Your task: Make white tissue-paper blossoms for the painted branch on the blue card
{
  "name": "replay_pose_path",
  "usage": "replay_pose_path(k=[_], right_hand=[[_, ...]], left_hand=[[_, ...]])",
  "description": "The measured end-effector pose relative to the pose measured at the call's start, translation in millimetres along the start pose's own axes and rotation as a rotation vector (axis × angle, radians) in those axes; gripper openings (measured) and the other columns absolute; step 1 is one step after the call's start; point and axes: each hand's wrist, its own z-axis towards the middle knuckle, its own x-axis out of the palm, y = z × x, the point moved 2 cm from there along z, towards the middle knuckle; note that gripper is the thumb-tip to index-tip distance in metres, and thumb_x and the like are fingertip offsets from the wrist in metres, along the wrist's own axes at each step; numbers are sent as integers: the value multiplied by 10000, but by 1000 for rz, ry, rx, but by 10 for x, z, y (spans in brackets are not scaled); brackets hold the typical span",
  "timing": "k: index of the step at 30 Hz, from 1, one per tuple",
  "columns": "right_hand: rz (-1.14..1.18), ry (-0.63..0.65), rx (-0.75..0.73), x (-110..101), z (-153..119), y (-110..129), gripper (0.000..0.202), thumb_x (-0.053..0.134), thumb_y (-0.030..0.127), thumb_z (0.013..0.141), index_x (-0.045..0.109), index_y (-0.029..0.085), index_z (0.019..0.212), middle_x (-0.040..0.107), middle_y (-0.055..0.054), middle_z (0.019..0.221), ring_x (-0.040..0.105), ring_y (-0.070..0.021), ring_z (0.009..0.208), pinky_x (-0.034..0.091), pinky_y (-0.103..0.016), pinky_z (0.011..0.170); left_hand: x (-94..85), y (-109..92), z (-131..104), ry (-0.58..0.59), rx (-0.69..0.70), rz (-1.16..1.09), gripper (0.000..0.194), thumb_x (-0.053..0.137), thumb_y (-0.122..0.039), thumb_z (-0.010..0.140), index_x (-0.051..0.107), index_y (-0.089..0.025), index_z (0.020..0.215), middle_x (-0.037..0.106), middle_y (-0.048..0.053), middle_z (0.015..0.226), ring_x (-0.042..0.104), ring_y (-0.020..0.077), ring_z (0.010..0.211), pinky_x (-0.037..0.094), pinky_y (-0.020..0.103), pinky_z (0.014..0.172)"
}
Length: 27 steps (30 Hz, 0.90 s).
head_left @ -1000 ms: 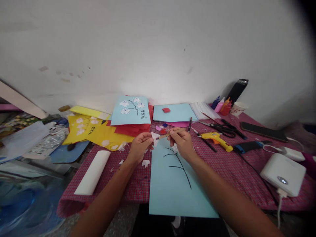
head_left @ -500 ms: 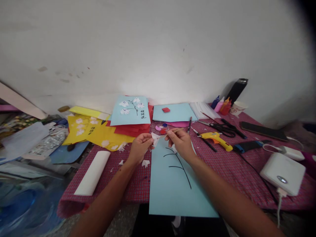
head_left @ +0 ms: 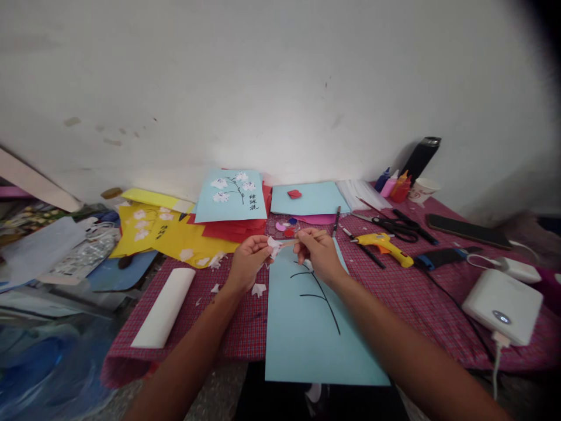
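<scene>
Between the fingers of my left hand (head_left: pixel 253 260) is a small white paper piece (head_left: pixel 274 248), now bunched. My right hand (head_left: pixel 319 252) pinches a thin light-coloured stick (head_left: pixel 290 242) whose tip reaches the white paper. Under both hands lies a light blue sheet (head_left: pixel 302 339) with a black branch drawn on it. A bit of white shows at the top of the branch, partly hidden by my right hand. White paper scraps (head_left: pixel 258 289) lie on the cloth beside the sheet.
Behind are a finished flower picture (head_left: pixel 228 204), red and yellow sheets, and paint dishes (head_left: pixel 288 232). On the right are scissors (head_left: pixel 397 228), a yellow glue gun (head_left: pixel 385 245), paint bottles and a white power bank (head_left: pixel 504 304). A white paper roll (head_left: pixel 164 310) lies left.
The white paper in my left hand has gone from a spread shape to a more crumpled one around the stick's tip. Both hands have hardly moved.
</scene>
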Motion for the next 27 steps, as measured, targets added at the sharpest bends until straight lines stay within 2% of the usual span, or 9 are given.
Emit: replay_pose_path(k=[3,7,11,16,19,22,27], right_hand=[[67,0,63,-2,12,-26,280,609,453,822,567,181,876,638,27,603,515,-87,352,389,-182,334],[130,-5,123,4,25,-52,286,636,445,802,566,175,866,659,18,621,524,-90,349,414,-189,321],[181,-28,195,6,34,-77,261,658,412,789,561,179,854,668,14,630,542,-94,364,454,-199,336],[218,-53,212,-6,41,-79,243,667,388,788,583,165,839,677,-1,648,561,-98,386,483,-208,352],[219,-54,223,-3,35,-74,259,673,397,784,584,158,828,682,-15,663,566,-99,394,495,-215,368],[149,-40,193,10,26,-63,287,660,436,795,583,161,831,690,-22,668,566,-103,387,481,-215,362],[-32,-15,13,17,19,-28,337,620,476,826,601,151,740,653,-14,616,524,-79,366,410,-179,342]], left_hand=[[12,-14,-17,-12,29,23,347,739,-281,687,617,-160,987,699,52,862,627,125,671,506,236,593],[31,-52,-53,-38,76,96,394,721,-298,699,631,-182,1065,718,62,934,651,149,740,516,260,641],[32,-59,-73,4,137,157,395,672,-277,750,618,-195,1133,716,67,1002,657,152,798,514,267,701],[27,-12,-69,70,200,198,439,638,-205,769,582,-212,1205,672,91,1146,634,196,1017,508,310,832],[31,-2,-75,46,213,209,415,655,-211,766,601,-207,1177,681,89,1129,628,200,1048,494,319,879],[27,-14,-88,-1,188,249,382,668,-264,774,624,-202,1148,708,77,1055,657,190,948,513,309,823],[22,-30,-100,-12,177,301,374,669,-301,784,640,-195,1141,723,71,1014,671,186,892,532,295,765]])
